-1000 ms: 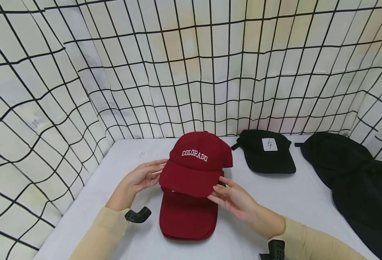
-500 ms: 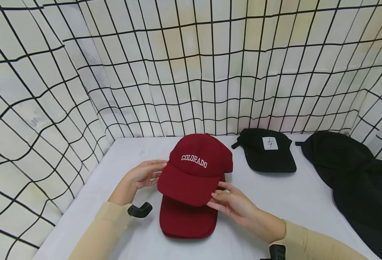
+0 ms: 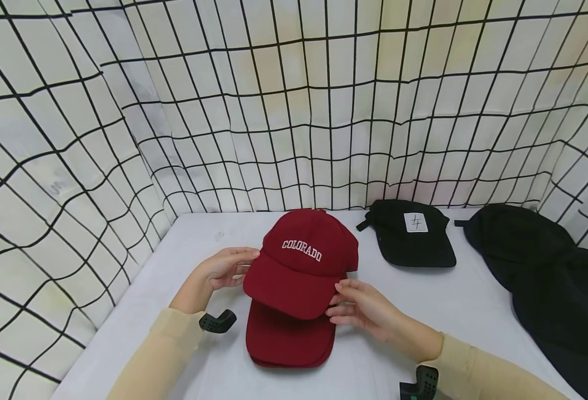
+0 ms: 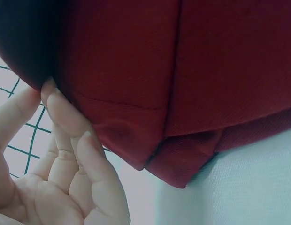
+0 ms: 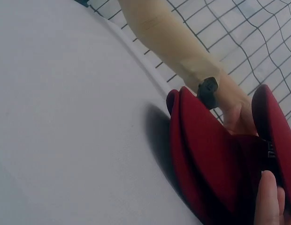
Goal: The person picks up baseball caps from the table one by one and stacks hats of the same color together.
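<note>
A red baseball cap (image 3: 294, 278) with white COLORADO lettering lies tilted over a stack of red caps (image 3: 290, 339). My left hand (image 3: 229, 269) pinches the top cap's left edge between thumb and forefinger; the left wrist view shows this grip on the cap (image 4: 117, 70) close up. At the right edge of the brim, my right hand (image 3: 361, 311) holds on with its fingertips, the other fingers loosely bent. In the right wrist view the raised brim (image 5: 281, 126) stands apart from two lower brims (image 5: 206, 154). The far sides of the lower crowns are hidden.
A black cap (image 3: 413, 236) with a marked white label lies at the back right. More black caps (image 3: 558, 283) overlap along the right side. A netted white wall (image 3: 294, 111) encloses the white table (image 3: 194, 239) at the back and sides.
The top red cap has come down slightly toward me, covering the lower cap's lettering. My right fingers have shifted up along the brim's edge. My left hand has barely moved.
</note>
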Available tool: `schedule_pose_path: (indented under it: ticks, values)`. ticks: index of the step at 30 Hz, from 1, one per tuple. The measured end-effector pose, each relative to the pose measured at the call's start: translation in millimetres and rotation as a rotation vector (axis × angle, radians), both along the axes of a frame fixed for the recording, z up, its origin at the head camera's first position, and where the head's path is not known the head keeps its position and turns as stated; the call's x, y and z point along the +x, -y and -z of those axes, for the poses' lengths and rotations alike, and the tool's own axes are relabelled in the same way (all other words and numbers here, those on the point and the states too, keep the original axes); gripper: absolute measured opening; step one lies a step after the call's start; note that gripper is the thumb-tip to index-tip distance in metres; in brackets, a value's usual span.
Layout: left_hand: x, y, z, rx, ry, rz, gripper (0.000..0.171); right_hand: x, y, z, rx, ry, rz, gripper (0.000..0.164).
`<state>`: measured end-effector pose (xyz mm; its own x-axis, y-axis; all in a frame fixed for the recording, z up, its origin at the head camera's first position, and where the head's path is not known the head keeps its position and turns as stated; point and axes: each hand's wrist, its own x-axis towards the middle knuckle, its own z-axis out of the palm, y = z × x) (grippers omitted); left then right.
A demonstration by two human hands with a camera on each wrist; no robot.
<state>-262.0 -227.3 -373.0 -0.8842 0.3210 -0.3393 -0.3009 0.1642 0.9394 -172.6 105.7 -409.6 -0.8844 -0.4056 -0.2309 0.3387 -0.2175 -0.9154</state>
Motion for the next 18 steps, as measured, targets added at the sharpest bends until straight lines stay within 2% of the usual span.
schedule_pose_path:
  ticks: [8,18]
  values:
    - [2.8,4,-1.6,0.002,0.013,0.027,0.015,-4.6,-3,-0.7,0.019,-0.036,-0.022,0.007]
    - [5.0,14,5.5,0.003,0.028,0.097,0.011,-10.1,-7,-3.9,0.088,-0.071,-0.098,0.010]
